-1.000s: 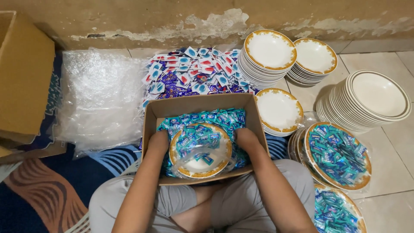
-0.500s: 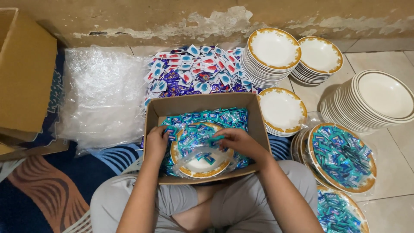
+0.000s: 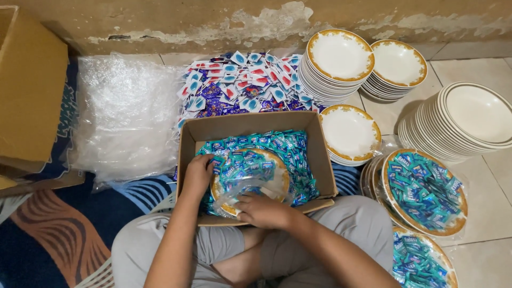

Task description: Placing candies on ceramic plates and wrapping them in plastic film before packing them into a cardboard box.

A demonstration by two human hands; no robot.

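Bare forearms, no sleeves visible; light grey trousers.

A gold-rimmed plate [image 3: 250, 178] w/ teal sachets [image 3: 240, 169] is held inside the cardboard box [image 3: 256, 124] by left hand [image 3: 198, 175] & right hand [image 3: 262, 209], w/ white plate stacks [image 3: 341, 64] beside.

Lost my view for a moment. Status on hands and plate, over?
Left hand on plate rim inside cardboard box. Right hand at near rim, on clear wrap. Blue sachets packed around. Nothing blocking.

Small teal sachets [image 3: 290, 154] fill the open cardboard box [image 3: 256, 126]; red, blue and purple packets [image 3: 242, 85], seemingly loose, lie behind it.
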